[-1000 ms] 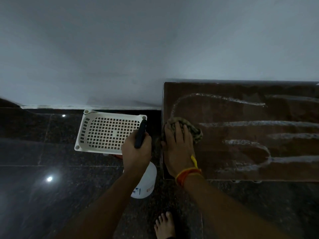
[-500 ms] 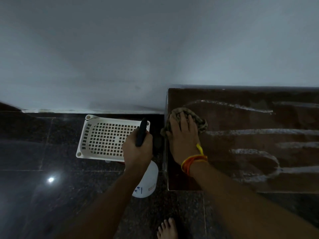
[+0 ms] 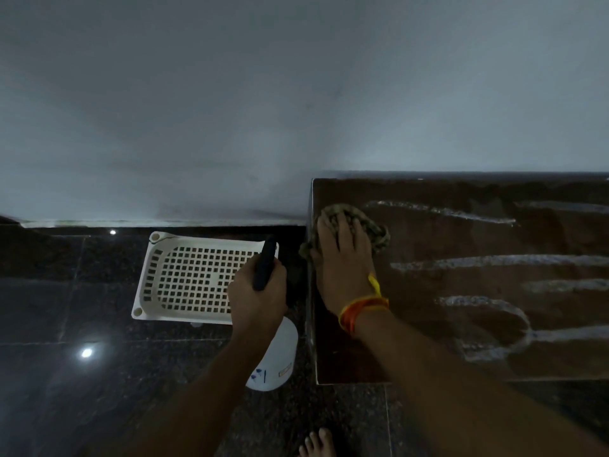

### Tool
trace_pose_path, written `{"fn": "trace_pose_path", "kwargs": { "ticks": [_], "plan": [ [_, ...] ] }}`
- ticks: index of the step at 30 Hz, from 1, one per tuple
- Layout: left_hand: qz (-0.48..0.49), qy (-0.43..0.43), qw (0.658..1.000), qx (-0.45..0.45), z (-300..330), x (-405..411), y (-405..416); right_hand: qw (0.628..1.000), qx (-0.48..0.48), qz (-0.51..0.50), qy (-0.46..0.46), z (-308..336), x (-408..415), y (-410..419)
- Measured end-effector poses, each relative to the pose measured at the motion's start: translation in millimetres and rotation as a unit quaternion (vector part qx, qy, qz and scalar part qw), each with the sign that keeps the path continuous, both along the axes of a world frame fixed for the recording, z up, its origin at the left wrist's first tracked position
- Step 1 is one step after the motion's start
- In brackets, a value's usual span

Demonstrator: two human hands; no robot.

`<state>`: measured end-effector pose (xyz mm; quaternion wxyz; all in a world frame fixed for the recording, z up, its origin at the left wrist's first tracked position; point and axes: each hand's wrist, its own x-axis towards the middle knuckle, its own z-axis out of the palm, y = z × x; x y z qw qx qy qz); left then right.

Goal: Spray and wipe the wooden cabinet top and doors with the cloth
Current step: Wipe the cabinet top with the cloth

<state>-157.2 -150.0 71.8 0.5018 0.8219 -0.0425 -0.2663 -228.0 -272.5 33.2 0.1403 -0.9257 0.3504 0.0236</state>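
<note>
Both hands are occupied: the cloth [image 3: 354, 227] is pressed flat under the spread fingers of the right hand [image 3: 342, 258] at the far left corner of the wooden cabinet top [image 3: 461, 324], presumably so that the bunched fabric is kept against the wet surface. The spray bottle [image 3: 275, 352] is gripped by its dark head in the left hand [image 3: 255, 298], held clear over the floor beside a white basket [image 3: 184, 278]. Foamy spray streaks [image 3: 487, 262] are left to the right, so wiping is judged barely begun.

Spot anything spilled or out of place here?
Nothing alarming. White foamy spray streaks lie unwiped across the dark wooden cabinet top, right of the crumpled greenish cloth. A white perforated plastic basket sits askew on the floor.
</note>
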Motion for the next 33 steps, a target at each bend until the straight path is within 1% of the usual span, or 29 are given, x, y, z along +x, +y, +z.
{"fn": "trace_pose_path", "kwargs": {
  "ticks": [4,7,11,14,19,25,30,33],
  "plan": [
    [-0.011,-0.005,1.0,-0.009,0.7,1.2,0.2,1.0,0.006,-0.009,0.003,-0.8,31.6,-31.8],
    [-0.006,-0.005,1.0,0.0,2.9,3.4,0.7,0.999,0.002,0.01,0.031,-1.1,18.8,-18.9],
    [-0.004,-0.005,1.0,0.002,3.3,5.2,-3.6,1.0,0.017,-0.021,-0.005,6.8,-5.0,5.3],
    [-0.012,-0.011,1.0,-0.001,0.2,7.0,-7.8,1.0,0.001,-0.019,-0.005,3.2,15.2,-12.3],
    [-0.03,-0.01,0.999,-0.021,-4.0,7.9,-10.8,0.999,0.016,-0.019,-0.034,1.4,56.7,-54.6],
    [-0.019,0.002,1.0,-0.004,-3.9,4.6,-13.0,1.0,0.005,-0.008,-0.029,2.1,31.0,-32.3],
    [-0.032,0.003,0.999,-0.009,-6.3,5.9,-12.4,0.999,0.012,-0.014,-0.032,0.3,53.0,-54.9],
    [-0.027,-0.006,1.0,-0.005,-6.1,4.8,-10.2,0.999,0.014,-0.008,-0.044,-1.2,48.1,-56.1]
  ]
}}
